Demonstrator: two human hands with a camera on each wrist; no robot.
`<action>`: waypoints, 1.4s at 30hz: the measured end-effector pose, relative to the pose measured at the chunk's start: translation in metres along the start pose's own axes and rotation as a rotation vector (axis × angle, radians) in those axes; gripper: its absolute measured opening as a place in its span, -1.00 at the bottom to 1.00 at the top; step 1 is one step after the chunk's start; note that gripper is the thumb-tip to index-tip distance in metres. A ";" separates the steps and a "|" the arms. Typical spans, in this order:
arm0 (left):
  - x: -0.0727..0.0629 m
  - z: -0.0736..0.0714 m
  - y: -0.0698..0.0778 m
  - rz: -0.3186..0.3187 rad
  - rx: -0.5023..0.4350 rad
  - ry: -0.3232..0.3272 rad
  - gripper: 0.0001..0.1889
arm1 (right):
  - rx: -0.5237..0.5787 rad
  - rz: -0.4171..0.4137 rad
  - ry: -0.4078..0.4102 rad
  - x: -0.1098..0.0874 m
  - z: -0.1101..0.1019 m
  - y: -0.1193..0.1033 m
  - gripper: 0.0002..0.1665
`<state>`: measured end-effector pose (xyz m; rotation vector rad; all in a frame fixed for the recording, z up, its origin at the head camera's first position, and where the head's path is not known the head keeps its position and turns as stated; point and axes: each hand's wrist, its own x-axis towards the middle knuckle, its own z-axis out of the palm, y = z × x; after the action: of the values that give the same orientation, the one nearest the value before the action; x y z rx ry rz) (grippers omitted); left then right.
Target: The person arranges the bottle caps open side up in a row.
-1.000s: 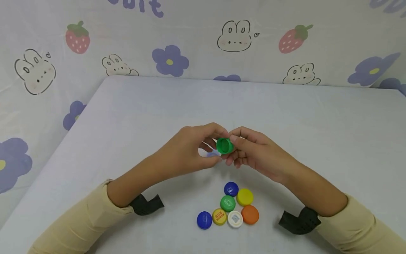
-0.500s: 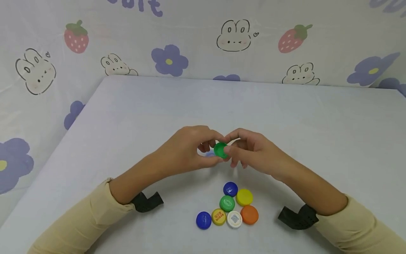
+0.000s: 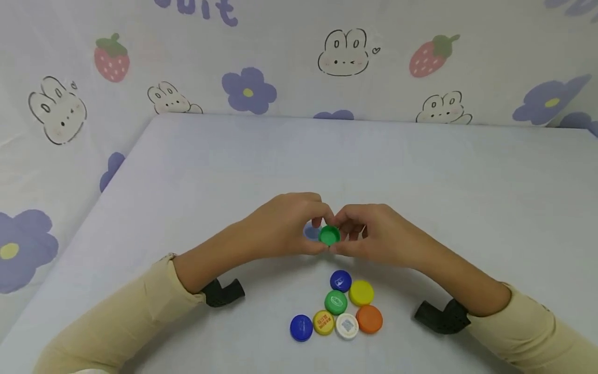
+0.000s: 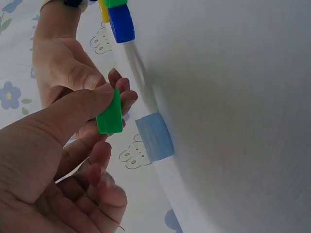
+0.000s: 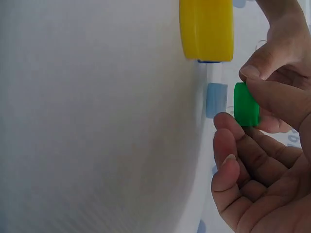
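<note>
A green bottle cap is held above the table, its hollow side facing the head camera. My left hand pinches it between thumb and index finger on one side. From the other side my right hand pinches the same cap, and the fingertips of both hands nearly meet around it. In both wrist views the green cap shows edge-on between the thumbs and fingers. Just beyond it, a light blue cap stands on the table, partly hidden by my left hand in the head view.
Nearer to me lie several bottle caps in a cluster: a blue cap, a yellow cap, a green cap, an orange cap, a white cap, a small yellow cap and another blue cap. A patterned cloth hangs behind the table.
Both hands have come slightly nearer to me with the green cap. My right thumb has shifted from across the cap's opening to its near edge.
</note>
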<state>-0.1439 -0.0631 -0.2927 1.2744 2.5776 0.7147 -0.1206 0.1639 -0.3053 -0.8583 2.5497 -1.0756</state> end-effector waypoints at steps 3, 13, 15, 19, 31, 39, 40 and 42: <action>0.006 -0.001 0.000 -0.013 0.024 -0.004 -0.68 | -0.035 0.018 -0.005 0.000 -0.005 -0.002 -0.70; 0.024 0.003 0.003 -0.101 0.063 -0.103 -0.68 | -0.112 0.045 -0.012 0.002 -0.008 0.000 -0.75; 0.024 0.003 0.003 -0.114 0.070 -0.112 -0.66 | -0.126 0.034 0.005 0.003 -0.006 0.001 -0.76; 0.025 0.004 0.001 -0.131 0.080 -0.126 -0.64 | -0.146 0.052 0.032 0.004 -0.002 0.002 -0.78; 0.026 0.006 -0.001 -0.162 0.105 -0.154 -0.64 | -0.153 0.086 0.039 0.006 0.001 0.005 -0.83; 0.027 0.003 0.000 -0.210 0.116 -0.165 -0.63 | -0.136 0.098 0.041 0.006 0.000 0.006 -0.92; 0.027 0.003 -0.001 -0.213 0.114 -0.167 -0.63 | -0.136 0.099 0.042 0.006 0.000 0.006 -0.92; 0.027 0.003 -0.001 -0.215 0.119 -0.171 -0.62 | -0.133 0.102 0.042 0.006 -0.001 0.006 -0.92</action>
<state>-0.1598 -0.0411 -0.2943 1.0169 2.5948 0.3997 -0.1285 0.1639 -0.3092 -0.7348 2.6929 -0.9117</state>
